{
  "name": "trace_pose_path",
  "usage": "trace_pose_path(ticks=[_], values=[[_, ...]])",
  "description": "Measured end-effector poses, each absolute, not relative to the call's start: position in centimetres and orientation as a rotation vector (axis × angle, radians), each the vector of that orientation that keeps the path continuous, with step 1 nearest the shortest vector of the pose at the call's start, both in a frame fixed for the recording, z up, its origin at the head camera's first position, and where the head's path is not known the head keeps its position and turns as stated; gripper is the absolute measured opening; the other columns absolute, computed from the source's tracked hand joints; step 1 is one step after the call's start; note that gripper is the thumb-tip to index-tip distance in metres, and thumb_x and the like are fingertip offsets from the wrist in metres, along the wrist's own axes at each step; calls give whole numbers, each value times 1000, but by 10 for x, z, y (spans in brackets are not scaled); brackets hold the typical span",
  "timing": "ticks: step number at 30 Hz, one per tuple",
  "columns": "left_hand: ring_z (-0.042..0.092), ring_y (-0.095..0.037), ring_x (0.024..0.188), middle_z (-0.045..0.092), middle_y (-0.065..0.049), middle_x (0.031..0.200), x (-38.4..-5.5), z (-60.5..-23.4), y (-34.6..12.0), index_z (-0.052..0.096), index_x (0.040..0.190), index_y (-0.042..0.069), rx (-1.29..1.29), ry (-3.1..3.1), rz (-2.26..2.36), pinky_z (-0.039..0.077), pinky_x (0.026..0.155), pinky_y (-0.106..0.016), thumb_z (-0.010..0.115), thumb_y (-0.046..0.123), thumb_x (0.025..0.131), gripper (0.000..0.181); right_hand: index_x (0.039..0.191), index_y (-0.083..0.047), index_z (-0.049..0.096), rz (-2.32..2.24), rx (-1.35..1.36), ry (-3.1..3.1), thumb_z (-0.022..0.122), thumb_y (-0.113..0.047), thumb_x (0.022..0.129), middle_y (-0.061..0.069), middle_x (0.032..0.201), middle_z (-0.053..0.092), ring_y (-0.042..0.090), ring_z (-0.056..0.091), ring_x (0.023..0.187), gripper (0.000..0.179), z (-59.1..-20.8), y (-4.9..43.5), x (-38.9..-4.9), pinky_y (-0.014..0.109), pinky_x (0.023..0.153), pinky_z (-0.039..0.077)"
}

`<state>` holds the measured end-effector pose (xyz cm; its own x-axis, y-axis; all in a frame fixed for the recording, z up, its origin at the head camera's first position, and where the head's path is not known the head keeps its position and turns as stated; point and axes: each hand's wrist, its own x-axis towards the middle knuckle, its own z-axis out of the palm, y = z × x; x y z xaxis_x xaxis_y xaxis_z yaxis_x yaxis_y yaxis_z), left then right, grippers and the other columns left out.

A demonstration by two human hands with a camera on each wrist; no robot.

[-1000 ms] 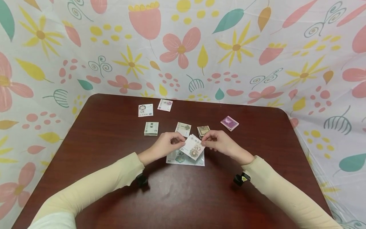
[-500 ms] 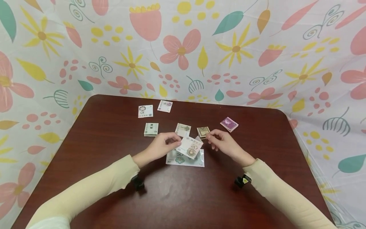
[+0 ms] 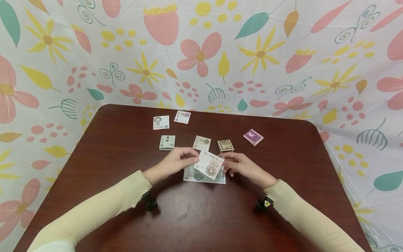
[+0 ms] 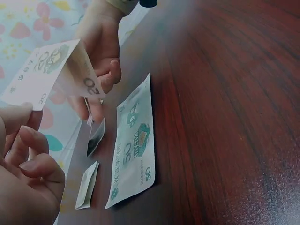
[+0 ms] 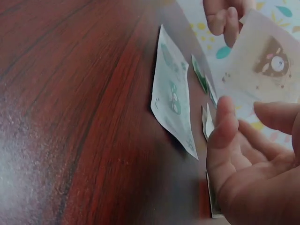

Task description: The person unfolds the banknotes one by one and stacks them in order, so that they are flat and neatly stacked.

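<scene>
1. Step in hand, by judgement: opening out the 20 note [image 3: 207,165], creased into two leaves, held aloft above the 50 note [image 4: 126,159] and apart from it.
2. Left grip [image 3: 174,161]: pinching one end of the 20 note between thumb and fingers.
3. Right grip [image 3: 243,166]: spread, thumb and forefinger apart, nothing pinched; just beside the opposite leaf, contact uncertain.
4. Next move, by judgement: closing right fingertips on the hanging leaf, then drawing outward across the crease.
5. Edges: 50 note with lifted corners, flat on the tabletop [image 3: 195,220]; 1 note [image 3: 200,142] and brown folded note [image 3: 225,145] close behind, liable to brushing.
6. Room: widest on the near side of the 50 note; some to the right, short of the purple folded note [image 3: 253,137]; tighter leftward, towards the 2 note [image 3: 167,142].
</scene>
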<state>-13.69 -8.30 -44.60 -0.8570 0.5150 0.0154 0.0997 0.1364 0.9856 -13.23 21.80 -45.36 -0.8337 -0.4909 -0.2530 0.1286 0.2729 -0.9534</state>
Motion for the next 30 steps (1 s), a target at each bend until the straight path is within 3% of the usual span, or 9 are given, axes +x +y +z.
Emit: trace_pose_path(ticks=[11, 19, 30], values=[[46, -7, 59, 63, -2, 80, -136, -457, -89, 72, 108, -4, 391, 2056, 1856, 39, 55, -22, 70, 7, 99, 15, 133, 3, 62, -1639, -276, 2006, 61, -16, 105, 27, 124, 70, 24, 66, 84, 34, -453, 219, -131, 29, 66, 54], [45, -9, 60, 68, 3, 86, -132, -457, -87, 71, 109, -3, 431, 1959, 1825, 37, 56, -25, 70, 9, 100, 15, 139, 8, 56, -1623, -350, 1975, 59, -10, 103, 13, 93, 69, 19, 63, 80, 41, -458, 207, -135, 28, 65, 52], [44, -8, 56, 56, -1, 70, -132, -463, -91, 68, 109, -7, 332, 2051, 1921, 37, 53, -22, 67, 4, 100, 14, 108, 4, 62, -1675, -269, 1997, 67, -10, 99, 13, 82, 64, 18, 59, 73, 17, -457, 211, -133, 26, 63, 50]])
